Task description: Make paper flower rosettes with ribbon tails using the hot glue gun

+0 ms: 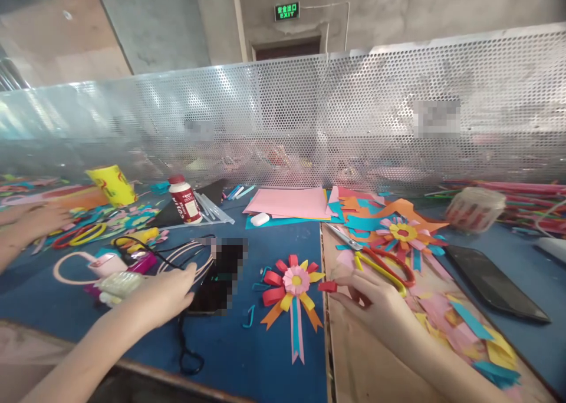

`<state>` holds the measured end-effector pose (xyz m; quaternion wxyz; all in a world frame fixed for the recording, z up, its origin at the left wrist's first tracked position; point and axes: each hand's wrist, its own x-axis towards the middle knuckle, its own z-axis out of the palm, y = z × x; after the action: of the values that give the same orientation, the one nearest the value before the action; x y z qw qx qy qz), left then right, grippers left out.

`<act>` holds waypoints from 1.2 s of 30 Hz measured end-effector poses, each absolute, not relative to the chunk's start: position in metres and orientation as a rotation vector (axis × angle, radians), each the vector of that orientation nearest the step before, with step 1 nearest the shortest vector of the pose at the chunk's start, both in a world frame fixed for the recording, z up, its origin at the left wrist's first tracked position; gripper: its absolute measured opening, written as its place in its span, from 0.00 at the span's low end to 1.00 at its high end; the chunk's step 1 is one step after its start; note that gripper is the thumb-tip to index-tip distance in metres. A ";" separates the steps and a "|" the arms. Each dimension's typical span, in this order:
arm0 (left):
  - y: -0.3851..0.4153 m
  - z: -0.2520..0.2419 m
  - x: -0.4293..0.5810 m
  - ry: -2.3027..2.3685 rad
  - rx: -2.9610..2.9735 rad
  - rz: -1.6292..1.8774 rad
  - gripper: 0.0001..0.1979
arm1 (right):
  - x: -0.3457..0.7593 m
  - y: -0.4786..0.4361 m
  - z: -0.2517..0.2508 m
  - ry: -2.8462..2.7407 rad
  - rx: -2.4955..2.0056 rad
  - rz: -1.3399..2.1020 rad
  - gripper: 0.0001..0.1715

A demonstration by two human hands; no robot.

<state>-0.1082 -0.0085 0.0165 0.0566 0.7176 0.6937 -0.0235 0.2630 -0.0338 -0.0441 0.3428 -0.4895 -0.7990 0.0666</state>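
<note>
My left hand [165,297] is at the left edge of a dark phone [216,282], its fingers closed against that edge; the fingertips are partly hidden. Between thumb and fingers, my right hand [367,300] pinches a small red paper loop [328,286]. Just left of that loop, a paper flower [296,280] lies flat, with a pink and yellow centre, red and yellow loops, orange points and pink and blue tails. Small bent blue paper strips [250,317] lie beside it. Scissors [375,261] with red and yellow handles rest behind my right hand.
Pink paper sheets [287,202] and a white oval case [260,219] lie at the back. A second paper flower [402,233], another phone [495,282] and paper scraps [473,332] are on the right. Left stand a bottle [183,200], cables and another person's hand [48,219]. A perforated metal panel [283,120] rises behind.
</note>
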 end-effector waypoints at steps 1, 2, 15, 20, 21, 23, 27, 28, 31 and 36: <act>-0.009 0.012 -0.111 2.087 2.168 -0.078 0.10 | 0.263 -0.034 -0.044 -2.076 -1.269 0.171 0.11; -0.009 0.009 -0.111 2.069 2.144 -0.082 0.13 | 0.263 -0.034 -0.044 -2.073 -1.265 0.170 0.11; 0.089 0.035 -0.061 1.737 1.844 0.759 0.19 | 0.257 -0.034 -0.055 -2.025 -1.313 0.327 0.09; 0.091 0.014 -0.024 1.668 2.241 0.645 0.12 | 0.255 -0.032 -0.060 -2.025 -1.308 0.355 0.08; 0.086 0.013 -0.015 1.592 2.319 0.592 0.09 | 0.255 -0.031 -0.060 -2.024 -1.305 0.360 0.08; 0.077 0.012 0.002 1.391 2.436 0.449 0.07 | 0.255 -0.029 -0.061 -2.012 -1.302 0.369 0.09; 0.064 0.011 0.028 1.098 2.531 0.242 0.07 | 0.255 -0.026 -0.064 -1.981 -1.284 0.411 0.08; 0.064 0.011 0.031 1.077 2.541 0.223 0.06 | 0.254 -0.026 -0.064 -1.975 -1.276 0.429 0.08; 0.067 0.008 0.036 1.068 2.550 0.188 0.04 | 0.251 -0.029 -0.061 -1.950 -1.264 0.500 0.06; 0.073 0.003 0.038 1.054 2.513 0.168 0.06 | 0.245 -0.034 -0.053 -1.895 -1.274 0.650 0.04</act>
<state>0.0380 0.0729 0.0025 0.2043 0.9010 0.3779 0.0604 0.2451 -0.0337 -0.0527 0.3745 -0.4976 -0.7401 0.2538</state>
